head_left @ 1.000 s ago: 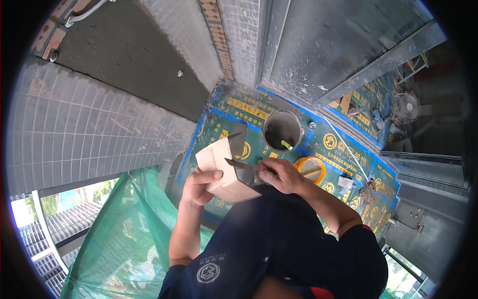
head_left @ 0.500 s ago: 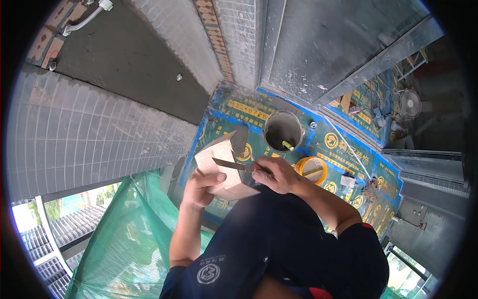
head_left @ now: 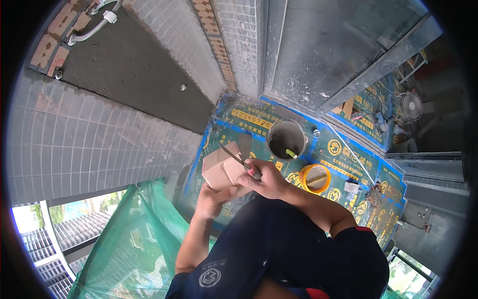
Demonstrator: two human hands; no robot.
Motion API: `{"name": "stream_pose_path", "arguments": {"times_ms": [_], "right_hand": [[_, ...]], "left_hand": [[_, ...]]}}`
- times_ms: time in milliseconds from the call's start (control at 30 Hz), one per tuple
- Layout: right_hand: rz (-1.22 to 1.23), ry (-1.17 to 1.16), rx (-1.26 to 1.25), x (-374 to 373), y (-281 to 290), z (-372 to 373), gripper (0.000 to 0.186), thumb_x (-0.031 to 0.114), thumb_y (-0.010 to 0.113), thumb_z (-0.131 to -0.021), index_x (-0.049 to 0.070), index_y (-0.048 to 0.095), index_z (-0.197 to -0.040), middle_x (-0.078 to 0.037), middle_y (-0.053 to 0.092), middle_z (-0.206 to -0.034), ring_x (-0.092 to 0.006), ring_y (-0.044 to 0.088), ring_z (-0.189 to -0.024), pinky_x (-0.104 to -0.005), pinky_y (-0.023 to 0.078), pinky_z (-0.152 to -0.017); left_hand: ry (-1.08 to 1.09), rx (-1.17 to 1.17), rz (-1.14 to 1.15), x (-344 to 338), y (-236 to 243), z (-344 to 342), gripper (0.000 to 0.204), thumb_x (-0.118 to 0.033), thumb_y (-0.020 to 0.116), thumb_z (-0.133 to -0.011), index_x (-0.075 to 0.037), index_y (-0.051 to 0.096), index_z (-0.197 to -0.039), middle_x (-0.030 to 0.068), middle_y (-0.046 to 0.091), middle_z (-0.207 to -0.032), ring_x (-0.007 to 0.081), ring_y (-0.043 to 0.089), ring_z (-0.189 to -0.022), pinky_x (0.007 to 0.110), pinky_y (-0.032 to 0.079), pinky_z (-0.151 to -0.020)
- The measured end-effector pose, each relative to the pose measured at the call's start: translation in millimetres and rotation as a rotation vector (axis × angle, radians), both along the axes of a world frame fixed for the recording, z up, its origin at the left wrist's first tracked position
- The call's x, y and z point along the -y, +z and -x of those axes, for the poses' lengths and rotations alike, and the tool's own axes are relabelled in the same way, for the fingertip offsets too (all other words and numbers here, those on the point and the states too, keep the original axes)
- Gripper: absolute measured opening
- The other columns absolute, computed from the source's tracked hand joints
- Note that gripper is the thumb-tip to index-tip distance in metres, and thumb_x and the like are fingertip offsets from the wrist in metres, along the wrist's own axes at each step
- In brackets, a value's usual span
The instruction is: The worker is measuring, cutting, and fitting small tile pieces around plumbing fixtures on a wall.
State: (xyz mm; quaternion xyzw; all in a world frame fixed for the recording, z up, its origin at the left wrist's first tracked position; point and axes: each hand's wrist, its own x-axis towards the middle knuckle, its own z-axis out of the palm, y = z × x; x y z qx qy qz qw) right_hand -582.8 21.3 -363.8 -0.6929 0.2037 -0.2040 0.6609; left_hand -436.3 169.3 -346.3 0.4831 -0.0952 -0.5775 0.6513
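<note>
My left hand [head_left: 215, 198] grips a pale pinkish-beige flat piece [head_left: 217, 169] from below, thumb on its face. A line crosses the piece; I cannot tell whether it is a fold or a joint between two tiles. In my right hand [head_left: 268, 179] is a knife [head_left: 233, 155] with a long narrow dark blade and a partly red handle. Its blade slants over the far right part of the piece; whether it touches the surface is unclear. Both hands are close together above my dark-clothed leg.
Beyond my hands stands a grey bucket [head_left: 302, 133] holding dark mix and a green-handled tool. Nearer is a yellow-rimmed tub [head_left: 327, 184]. Green printed sheeting [head_left: 343, 162] covers the floor. Tiled wall [head_left: 99, 144] and green netting [head_left: 124, 239] lie left; a fan [head_left: 411, 106] stands far right.
The knife blade has swung from lying across the piece to pointing up and away. My hands have drawn closer together, and the piece has turned so its face lies flatter to view.
</note>
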Motion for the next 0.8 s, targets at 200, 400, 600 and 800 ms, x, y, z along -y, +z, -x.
{"name": "stream_pose_path", "arguments": {"times_ms": [200,400,600,800], "right_hand": [[0.054,0.13,-0.072,0.3,1.6,13.0,0.037,0.027,0.074,-0.09,0.006,0.048,-0.075,-0.001,0.041,-0.069,-0.0105,0.037,-0.068,-0.0305,0.037,-0.06],[0.243,0.078,-0.047,4.2,-5.2,26.5,0.031,0.03,0.073,-0.091,0.004,0.056,-0.091,-0.007,0.052,-0.075,-0.0199,0.054,-0.067,-0.0328,0.044,-0.063],[0.406,0.122,-0.098,4.3,-4.4,32.5,0.029,0.03,0.066,-0.094,0.003,0.057,-0.099,-0.013,0.059,-0.083,-0.0332,0.062,-0.073,-0.0379,0.048,-0.066],[0.369,0.108,-0.111,7.4,-6.3,34.6,0.026,0.028,0.061,-0.096,0.003,0.057,-0.094,-0.013,0.059,-0.08,-0.0347,0.062,-0.073,-0.038,0.048,-0.066]], "left_hand": [[0.047,-0.311,-0.035,-7.8,-12.9,-9.7,0.068,-0.036,0.066,-0.092,-0.008,0.039,-0.149,0.0125,0.049,-0.146,0.031,0.046,-0.135,0.049,0.034,-0.113],[0.233,-0.27,-0.117,1.5,-9.1,-4.0,0.044,-0.018,0.072,-0.091,-0.002,0.058,-0.129,0.0091,0.065,-0.125,0.0251,0.059,-0.118,0.043,0.042,-0.105],[0.238,-0.223,-0.064,-4.0,-14.3,-2.1,0.045,-0.016,0.069,-0.092,-0.001,0.056,-0.132,0.0102,0.064,-0.126,0.0256,0.06,-0.118,0.042,0.044,-0.104],[0.193,-0.273,-0.073,0.8,-5.0,1.1,0.051,-0.017,0.067,-0.093,-0.002,0.049,-0.139,0.0119,0.059,-0.134,0.0273,0.056,-0.124,0.044,0.041,-0.108]]}}
